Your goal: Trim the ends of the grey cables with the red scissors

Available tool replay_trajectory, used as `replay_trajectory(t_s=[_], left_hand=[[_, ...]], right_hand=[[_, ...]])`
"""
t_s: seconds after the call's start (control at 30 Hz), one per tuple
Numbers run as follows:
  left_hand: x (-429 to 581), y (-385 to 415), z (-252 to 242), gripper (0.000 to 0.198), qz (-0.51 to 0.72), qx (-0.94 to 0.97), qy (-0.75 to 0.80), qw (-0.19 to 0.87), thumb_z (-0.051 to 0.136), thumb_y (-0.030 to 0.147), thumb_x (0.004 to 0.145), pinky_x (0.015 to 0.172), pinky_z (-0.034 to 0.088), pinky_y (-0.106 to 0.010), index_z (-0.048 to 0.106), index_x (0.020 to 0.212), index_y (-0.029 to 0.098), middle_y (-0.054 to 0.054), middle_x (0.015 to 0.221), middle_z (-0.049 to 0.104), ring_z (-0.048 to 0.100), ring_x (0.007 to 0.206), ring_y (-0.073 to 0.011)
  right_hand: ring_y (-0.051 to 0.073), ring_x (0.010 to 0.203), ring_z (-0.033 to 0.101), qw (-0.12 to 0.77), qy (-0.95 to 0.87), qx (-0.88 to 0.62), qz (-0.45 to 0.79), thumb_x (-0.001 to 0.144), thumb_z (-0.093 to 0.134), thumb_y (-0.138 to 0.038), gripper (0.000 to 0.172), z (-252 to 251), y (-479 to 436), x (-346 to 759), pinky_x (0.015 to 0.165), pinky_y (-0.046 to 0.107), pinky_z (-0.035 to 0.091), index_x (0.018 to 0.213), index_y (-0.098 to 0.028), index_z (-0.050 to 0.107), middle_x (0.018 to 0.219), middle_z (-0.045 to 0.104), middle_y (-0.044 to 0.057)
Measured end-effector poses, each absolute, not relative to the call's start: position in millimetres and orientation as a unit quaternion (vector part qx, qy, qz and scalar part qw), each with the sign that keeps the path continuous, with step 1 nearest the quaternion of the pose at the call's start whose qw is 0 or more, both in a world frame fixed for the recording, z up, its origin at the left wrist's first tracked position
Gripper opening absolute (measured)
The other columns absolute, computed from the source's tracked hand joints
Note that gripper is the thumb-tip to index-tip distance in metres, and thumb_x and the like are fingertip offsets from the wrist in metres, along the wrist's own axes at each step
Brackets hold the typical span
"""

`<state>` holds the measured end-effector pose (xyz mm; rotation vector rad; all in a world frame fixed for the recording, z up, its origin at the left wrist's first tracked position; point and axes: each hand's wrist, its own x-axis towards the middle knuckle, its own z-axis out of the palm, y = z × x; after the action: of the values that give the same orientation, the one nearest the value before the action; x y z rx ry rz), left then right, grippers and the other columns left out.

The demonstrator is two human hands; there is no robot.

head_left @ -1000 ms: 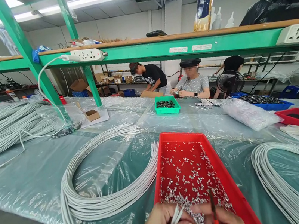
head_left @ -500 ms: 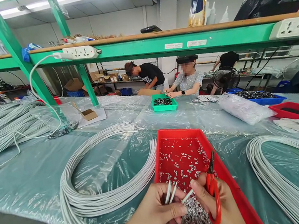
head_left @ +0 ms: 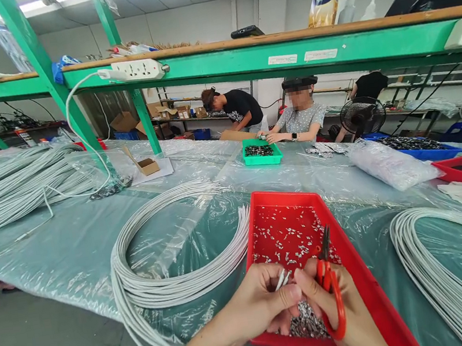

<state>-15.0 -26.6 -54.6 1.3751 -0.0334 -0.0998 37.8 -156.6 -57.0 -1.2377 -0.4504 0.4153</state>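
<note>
Pinching wire ends (head_left: 283,277) | left hand (head_left: 264,302) | right hand (head_left: 338,308) gripping pliers (head_left: 329,286)

The long table (head_left: 71,245) is covered with clear plastic sheet. On it lie a red tray (head_left: 365,286) of small metal parts, coils of grey cable (head_left: 153,290) at left and right, a green tray (head_left: 262,156), a small cardboard box (head_left: 147,165) and a blue tray (head_left: 425,153).

A green tray (head_left: 263,159) and small cardboard box (head_left: 147,166) sit across the table.
</note>
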Motion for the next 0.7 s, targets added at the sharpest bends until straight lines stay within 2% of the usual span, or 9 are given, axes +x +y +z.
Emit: replay_trajectory(t_s=[0.03,0.1,0.2,0.27,0.33,0.4,0.43,0.57,0.7], left_hand=[[-15,-26,-53,0.042,-0.056,0.633,-0.02,0.772,0.066,0.05,0.072,0.032,0.026,-0.011,0.053,0.066,0.011,-0.001,0.058,0.056,0.049,0.039,-0.004],[-16,-21,-49,0.041,-0.086,0.63,-0.037,0.771,0.068,0.049,0.071,0.042,0.039,-0.014,0.06,0.069,0.009,-0.006,0.067,0.062,0.058,0.051,-0.0089],[-17,-5,-45,0.044,-0.088,0.628,-0.045,0.772,0.072,0.047,0.066,0.062,0.05,-0.025,0.065,0.086,0.009,-0.011,0.079,0.067,0.064,0.072,-0.0178],[-16,6,-44,0.044,-0.026,0.639,-0.026,0.768,0.067,0.045,0.073,0.057,0.046,-0.022,0.061,0.102,0.012,-0.011,0.091,0.066,0.061,0.07,-0.0144],[-14,13,-42,0.039,0.044,0.656,-0.006,0.753,0.057,0.044,0.083,0.045,0.032,-0.015,0.056,0.108,0.015,-0.009,0.097,0.065,0.049,0.053,-0.0048],[-11,13,-41,0.037,0.071,0.68,-0.01,0.729,0.052,0.046,0.085,0.041,0.021,-0.017,0.058,0.1,0.013,-0.007,0.09,0.065,0.032,0.044,-0.0019],[-10,10,-41,0.04,0.065,0.693,-0.024,0.717,0.054,0.049,0.083,0.042,0.021,-0.018,0.06,0.093,0.011,-0.005,0.083,0.064,0.03,0.045,-0.0025],[-4,-9,-41,0.047,0.012,0.73,-0.088,0.678,0.062,0.056,0.072,0.053,0.032,-0.02,0.058,0.065,0.01,0.0,0.06,0.055,0.044,0.056,-0.0083],[0,-10,-40,0.046,-0.031,0.728,-0.117,0.675,0.054,0.053,0.08,0.053,0.031,-0.02,0.059,0.064,0.01,0.001,0.059,0.052,0.043,0.055,-0.0077]], right_hand=[[0.008,0.042,0.032,0.776,-0.209,-0.561,0.199,0.068,0.071,-0.043,0.042,-57,-157,37,0.046,0.024,0.024,0.051,-0.018,0.042,0.042,0.036,-0.008],[0.008,0.043,0.032,0.785,-0.204,-0.545,0.212,0.07,0.07,-0.042,0.042,-59,-157,38,0.047,0.024,0.027,0.052,-0.019,0.04,0.043,0.036,-0.008],[0.008,0.044,0.028,0.789,-0.202,-0.542,0.207,0.073,0.069,-0.039,0.043,-62,-157,42,0.048,0.024,0.024,0.052,-0.018,0.038,0.044,0.033,-0.008],[0.008,0.046,0.026,0.793,-0.205,-0.536,0.204,0.076,0.066,-0.04,0.044,-64,-156,45,0.049,0.025,0.023,0.05,-0.018,0.037,0.043,0.033,-0.008],[0.009,0.046,0.026,0.799,-0.202,-0.526,0.21,0.076,0.066,-0.04,0.045,-65,-154,46,0.049,0.027,0.022,0.05,-0.018,0.037,0.043,0.033,-0.007],[0.008,0.045,0.025,0.803,-0.197,-0.521,0.212,0.076,0.067,-0.039,0.043,-67,-152,47,0.048,0.027,0.021,0.051,-0.019,0.038,0.042,0.032,-0.008],[0.008,0.044,0.024,0.804,-0.196,-0.521,0.209,0.076,0.067,-0.039,0.043,-68,-151,48,0.048,0.026,0.021,0.052,-0.019,0.038,0.042,0.032,-0.008],[0.007,0.043,0.025,0.801,-0.194,-0.534,0.189,0.071,0.072,-0.039,0.043,-71,-147,50,0.046,0.025,0.02,0.05,-0.017,0.041,0.041,0.031,-0.009],[0.007,0.044,0.031,0.793,-0.195,-0.545,0.192,0.07,0.072,-0.039,0.041,-69,-142,53,0.046,0.023,0.025,0.049,-0.017,0.044,0.041,0.037,-0.007]])
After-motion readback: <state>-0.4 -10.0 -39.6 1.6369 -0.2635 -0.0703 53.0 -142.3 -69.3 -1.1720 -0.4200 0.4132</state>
